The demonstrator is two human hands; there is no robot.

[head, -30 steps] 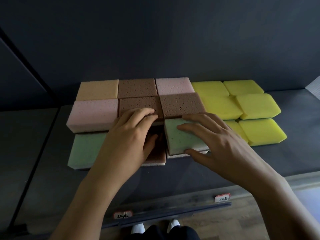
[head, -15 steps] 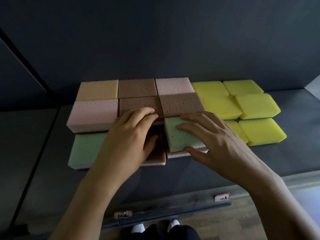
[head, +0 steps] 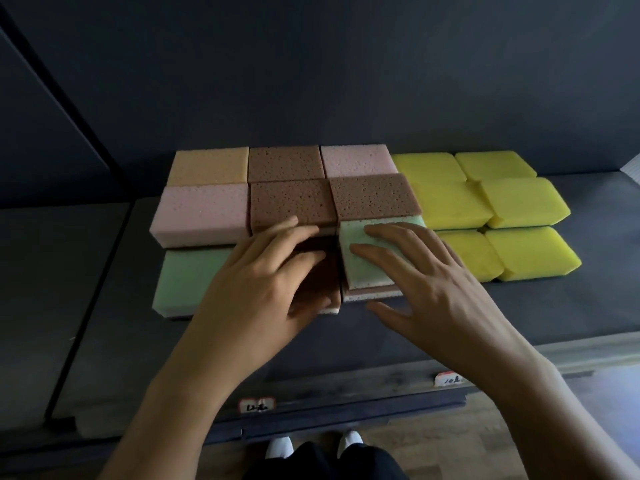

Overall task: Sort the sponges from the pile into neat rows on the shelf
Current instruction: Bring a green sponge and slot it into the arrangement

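Sponge, green (head: 367, 271): judged light, soft; to be pinched at its short sides.
Right hand (head: 440, 289): spread flat on it.
Left hand (head: 252, 296): laid open on brown sponge (head: 323, 278).

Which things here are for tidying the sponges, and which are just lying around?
For the job: green sponge, brown sponges, yellow sponges, shelf, left hand, right hand.
Just lying around: labels, shoes, floor.
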